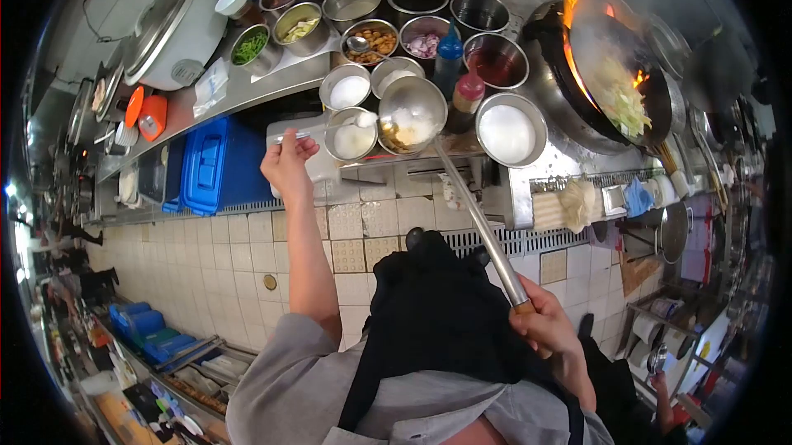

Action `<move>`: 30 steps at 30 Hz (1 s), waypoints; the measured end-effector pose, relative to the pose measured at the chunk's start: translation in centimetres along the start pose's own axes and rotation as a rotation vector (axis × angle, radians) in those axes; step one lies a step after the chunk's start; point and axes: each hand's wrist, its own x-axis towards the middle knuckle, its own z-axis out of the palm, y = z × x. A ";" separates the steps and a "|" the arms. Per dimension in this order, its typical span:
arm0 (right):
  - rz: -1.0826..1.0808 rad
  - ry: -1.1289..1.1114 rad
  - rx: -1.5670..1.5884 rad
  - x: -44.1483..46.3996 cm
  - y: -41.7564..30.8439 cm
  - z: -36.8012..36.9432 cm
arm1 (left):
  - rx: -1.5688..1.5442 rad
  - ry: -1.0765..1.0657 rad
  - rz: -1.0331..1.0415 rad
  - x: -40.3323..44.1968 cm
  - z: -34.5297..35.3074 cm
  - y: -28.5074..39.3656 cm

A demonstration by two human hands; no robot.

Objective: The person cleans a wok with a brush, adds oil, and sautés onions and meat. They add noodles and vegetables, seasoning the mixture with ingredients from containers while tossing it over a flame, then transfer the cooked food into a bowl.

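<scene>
Grey shirt foremost; squeeze bottles between ladle and flaming wok.

At the upper left of the frame, a large white rice cooker with a grey lid stands on a stainless-steel counter, a brown jar with a white lid to its right. Below that jar is a round steel pot of chopped greens. A bright orange object (its exact kind is unclear) sits near the cooker. A blue plastic bin stands below, on the white tiled floor. At the right, a crumpled beige cloth lies near a light-blue cloth.
</scene>
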 end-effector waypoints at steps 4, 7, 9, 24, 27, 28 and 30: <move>0.019 -0.131 0.076 -0.1 -0.2 -0.5 | 0.261 -0.060 0.257 2.9 -3.0 0.2; -0.179 -0.341 0.416 -0.1 1.0 -0.5 | 0.225 -0.164 0.174 2.5 -1.4 -1.2; -0.302 -0.415 0.535 -0.5 1.3 0.0 | 0.374 -0.296 0.261 0.1 1.4 -2.9; -0.802 0.329 0.424 -6.3 -5.5 -13.9 | 0.725 -0.291 0.167 -5.0 -0.8 -5.4; -0.755 0.452 0.145 -7.5 -7.3 -20.8 | 0.715 -0.270 0.137 -9.6 -1.8 -5.5; -0.700 0.507 0.010 -7.9 -8.0 -22.9 | 0.738 -0.281 0.138 -11.7 -1.7 -5.6; -0.611 0.520 -0.220 -8.4 -8.8 -27.3 | 0.755 -0.287 0.124 -16.0 -0.7 -4.6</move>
